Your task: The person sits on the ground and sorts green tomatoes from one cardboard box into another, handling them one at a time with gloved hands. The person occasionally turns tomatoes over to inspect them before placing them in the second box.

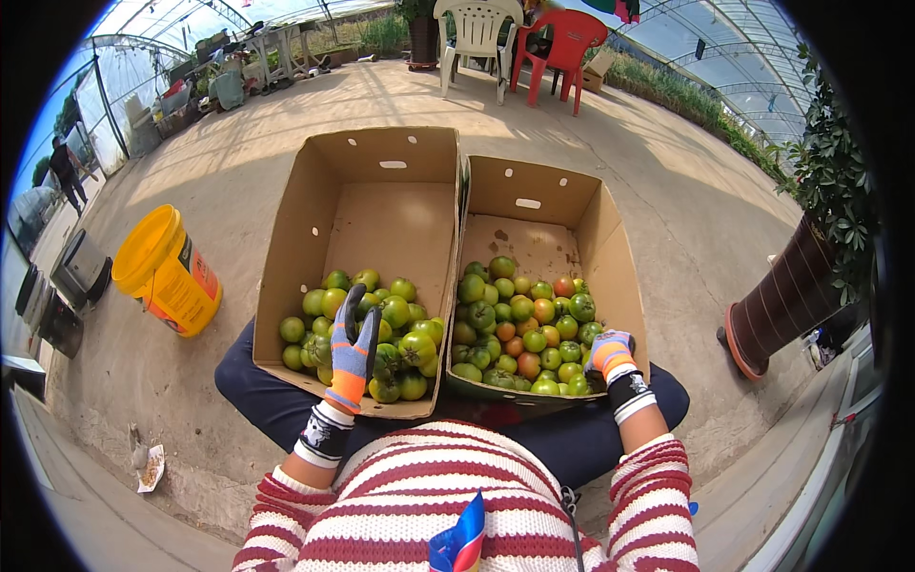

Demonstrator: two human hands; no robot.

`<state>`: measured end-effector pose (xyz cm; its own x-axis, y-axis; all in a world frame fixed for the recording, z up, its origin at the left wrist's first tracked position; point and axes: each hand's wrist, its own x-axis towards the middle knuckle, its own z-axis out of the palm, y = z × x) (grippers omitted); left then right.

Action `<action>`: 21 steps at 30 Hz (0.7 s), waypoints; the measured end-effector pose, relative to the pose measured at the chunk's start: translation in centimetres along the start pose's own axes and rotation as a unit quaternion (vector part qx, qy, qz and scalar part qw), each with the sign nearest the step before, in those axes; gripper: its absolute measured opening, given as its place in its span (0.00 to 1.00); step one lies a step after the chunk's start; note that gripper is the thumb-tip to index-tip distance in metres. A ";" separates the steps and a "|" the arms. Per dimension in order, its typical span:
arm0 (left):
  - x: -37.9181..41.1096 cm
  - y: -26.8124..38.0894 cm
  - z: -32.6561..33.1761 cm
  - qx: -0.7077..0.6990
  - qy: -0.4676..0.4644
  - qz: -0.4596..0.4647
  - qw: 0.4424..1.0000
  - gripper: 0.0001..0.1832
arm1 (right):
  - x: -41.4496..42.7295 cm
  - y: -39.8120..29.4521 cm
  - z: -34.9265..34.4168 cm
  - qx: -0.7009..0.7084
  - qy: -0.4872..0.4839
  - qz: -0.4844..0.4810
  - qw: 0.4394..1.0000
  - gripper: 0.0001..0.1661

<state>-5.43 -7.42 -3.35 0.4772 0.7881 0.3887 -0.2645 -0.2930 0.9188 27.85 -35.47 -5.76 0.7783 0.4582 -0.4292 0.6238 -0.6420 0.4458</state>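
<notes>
Two cardboard boxes stand side by side before me. Green tomatoes [417, 348] lie in the near part of the left box [386, 154]. The right box [607, 250] holds green tomatoes and several reddish ones [529, 365]. My left hand [353, 350], in a blue and orange glove, is over the left box's tomatoes with its fingers apart, and nothing shows in it. My gloved right hand [612, 352] reaches down at the right box's near right corner, against the tomatoes. Its fingertips are hidden, so a hold on anything cannot be made out.
A yellow bucket [168, 272] stands on the concrete floor at the left. At the right is a tall brown planter [783, 300] with a leafy plant. A white plastic chair [479, 32] and a red one [561, 50] stand beyond the boxes. A person [66, 171] is at the far left.
</notes>
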 end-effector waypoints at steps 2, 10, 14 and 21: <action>-0.4 0.6 0.8 -0.002 -0.031 0.019 0.999 0.25 | 0.7 0.0 0.6 0.014 0.017 -0.004 1.000 0.38; -1.9 1.7 2.4 -0.007 -0.085 0.029 0.996 0.25 | -1.9 0.0 -3.0 0.201 0.063 0.031 0.977 0.35; -2.5 2.0 3.5 0.002 -0.117 0.026 0.993 0.26 | -1.4 -0.4 -1.5 0.248 0.057 0.016 0.967 0.41; -3.6 1.2 4.1 0.025 -0.175 0.028 0.984 0.27 | -1.4 -1.9 -1.3 0.212 0.027 -0.065 0.975 0.53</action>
<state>-4.01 -12.85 -3.40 0.7255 0.5376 0.4298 -0.2606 -0.3635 0.8944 25.69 -34.09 -5.03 0.7050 0.5765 -0.4131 0.6404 -0.7677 0.0214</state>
